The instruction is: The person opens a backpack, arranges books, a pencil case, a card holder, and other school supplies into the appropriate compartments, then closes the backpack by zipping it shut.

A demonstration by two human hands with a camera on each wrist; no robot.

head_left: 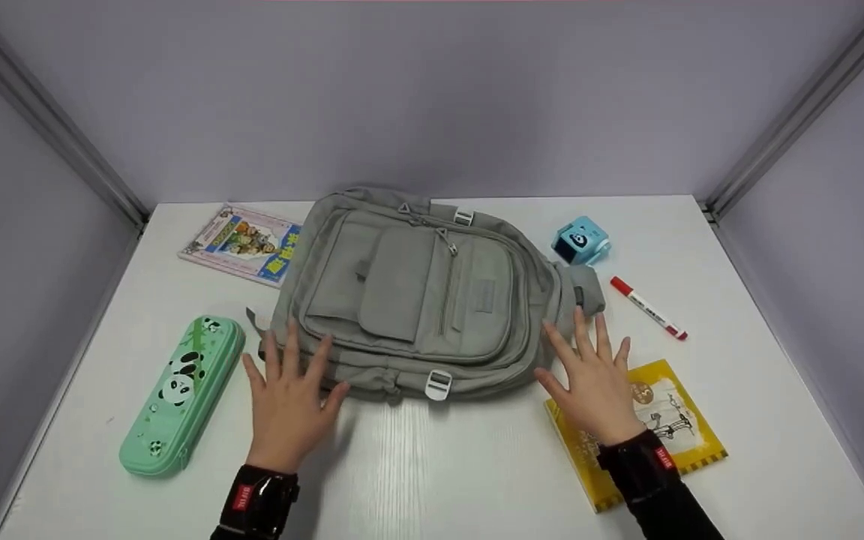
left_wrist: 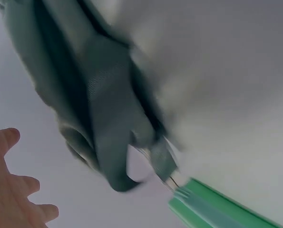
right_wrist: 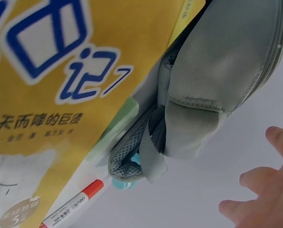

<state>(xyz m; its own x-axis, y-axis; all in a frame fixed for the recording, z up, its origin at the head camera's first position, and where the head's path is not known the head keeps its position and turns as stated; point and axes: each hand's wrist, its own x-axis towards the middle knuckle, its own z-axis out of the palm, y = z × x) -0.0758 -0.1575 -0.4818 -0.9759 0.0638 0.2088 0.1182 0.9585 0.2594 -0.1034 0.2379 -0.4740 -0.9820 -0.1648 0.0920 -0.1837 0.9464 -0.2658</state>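
A grey backpack (head_left: 432,292) lies front side up across the middle of the white table, its top end toward the right. My left hand (head_left: 289,405) is held with spread, straight fingers over the bag's near left edge. With fingers likewise spread, my right hand (head_left: 595,386) hovers by the near right end of the bag and overlaps a yellow book (head_left: 676,409). Neither hand holds anything. In the left wrist view the bag's strap (left_wrist: 110,95) hangs beside the fingers; the right wrist view shows the book's cover (right_wrist: 108,28) close up.
Left of the bag lies a green panda pencil case (head_left: 184,397). A pink-bordered picture book (head_left: 241,240) sits partly under the bag at the back left. Back right are a small blue panda-printed device (head_left: 582,240) and a red-and-white marker (head_left: 649,307). Grey panels (head_left: 432,97) enclose the table.
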